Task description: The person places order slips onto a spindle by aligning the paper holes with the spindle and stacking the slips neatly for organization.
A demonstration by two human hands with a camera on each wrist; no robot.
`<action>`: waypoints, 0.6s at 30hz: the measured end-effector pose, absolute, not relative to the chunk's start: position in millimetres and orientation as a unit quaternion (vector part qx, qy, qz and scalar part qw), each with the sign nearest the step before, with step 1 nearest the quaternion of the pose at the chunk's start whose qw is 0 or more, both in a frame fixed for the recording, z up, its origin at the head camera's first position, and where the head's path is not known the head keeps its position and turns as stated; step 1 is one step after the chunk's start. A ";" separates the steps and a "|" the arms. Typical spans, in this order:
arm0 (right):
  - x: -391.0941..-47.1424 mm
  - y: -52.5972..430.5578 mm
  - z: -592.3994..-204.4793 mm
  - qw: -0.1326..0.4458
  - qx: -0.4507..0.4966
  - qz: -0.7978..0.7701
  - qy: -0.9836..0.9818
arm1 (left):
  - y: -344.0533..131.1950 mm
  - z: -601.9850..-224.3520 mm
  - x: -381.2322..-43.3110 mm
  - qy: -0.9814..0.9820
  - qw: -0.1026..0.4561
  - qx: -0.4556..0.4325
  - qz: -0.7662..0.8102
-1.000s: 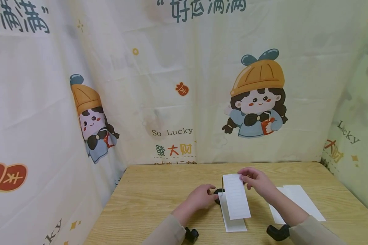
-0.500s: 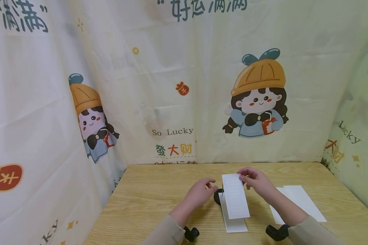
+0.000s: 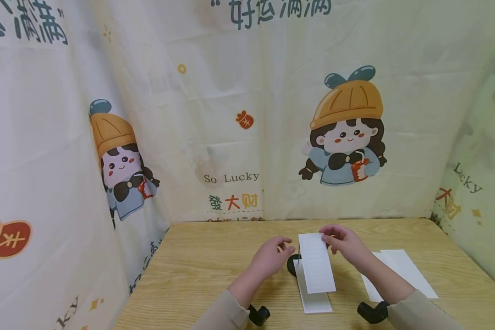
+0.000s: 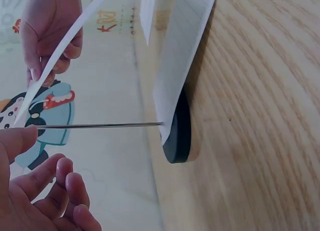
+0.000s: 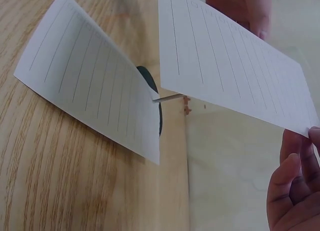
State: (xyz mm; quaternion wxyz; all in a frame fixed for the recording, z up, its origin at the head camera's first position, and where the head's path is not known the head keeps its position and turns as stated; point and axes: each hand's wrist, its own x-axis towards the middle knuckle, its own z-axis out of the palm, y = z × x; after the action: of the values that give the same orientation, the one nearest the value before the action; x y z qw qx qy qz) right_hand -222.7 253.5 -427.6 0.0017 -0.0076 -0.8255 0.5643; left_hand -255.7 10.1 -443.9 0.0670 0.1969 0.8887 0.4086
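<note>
On the table [image 3: 206, 256]: 1 black base [image 4: 181, 141] with 1 thin upright spike [image 4: 100, 125].
Lower sheet [image 3: 318, 305]: white, ruled, pierced by the spike near its far end, lying over the base.
Upper sheet [image 3: 318, 266]: white, ruled, tilted above the lower sheet; whether the spike's tip touches it, I cannot tell.
Right hand [image 3: 346, 245]: pinches the upper sheet's far right corner, fingers bent; its forearm slants in from the right, passing over white papers [image 3: 408, 270].
Left hand [image 3: 268, 256]: near the spike's top, just left of the upper sheet, fingers softly bent and slightly parted, gripping nothing; whether its thumb meets the spike, I cannot tell.
Sleeves [image 3: 220, 314]: beige, 1 per arm, black gear [image 3: 259, 315] beside each.
Behind: pale curtain [image 3: 214, 137] with printed cartoon figures.
</note>
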 end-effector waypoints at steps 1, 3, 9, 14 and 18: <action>-222.7 253.6 -427.4 0.003 -0.009 0.564 -0.826 | 10.2 -443.1 -255.6 0.889 0.064 0.199 0.408; -222.6 253.4 -426.9 0.004 -0.011 0.564 -0.826 | 10.4 -441.3 -255.6 0.888 0.064 0.198 0.410; -222.8 252.5 -425.7 0.005 -0.014 0.568 -0.823 | 12.4 -436.0 -254.4 0.880 0.076 0.189 0.429; -223.6 251.9 -424.8 0.008 -0.014 0.566 -0.824 | 15.6 -432.8 -254.0 0.876 0.077 0.180 0.440; -224.6 251.4 -424.0 0.012 -0.020 0.565 -0.824 | 18.4 -428.8 -254.7 0.869 0.076 0.175 0.457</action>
State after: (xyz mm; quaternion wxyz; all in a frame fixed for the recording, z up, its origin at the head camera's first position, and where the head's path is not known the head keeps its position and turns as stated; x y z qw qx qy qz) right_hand -224.6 251.4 -424.0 0.0121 -0.0196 -0.8244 0.5655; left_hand -254.7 18.4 -428.8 0.0757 0.1753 0.8688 0.4569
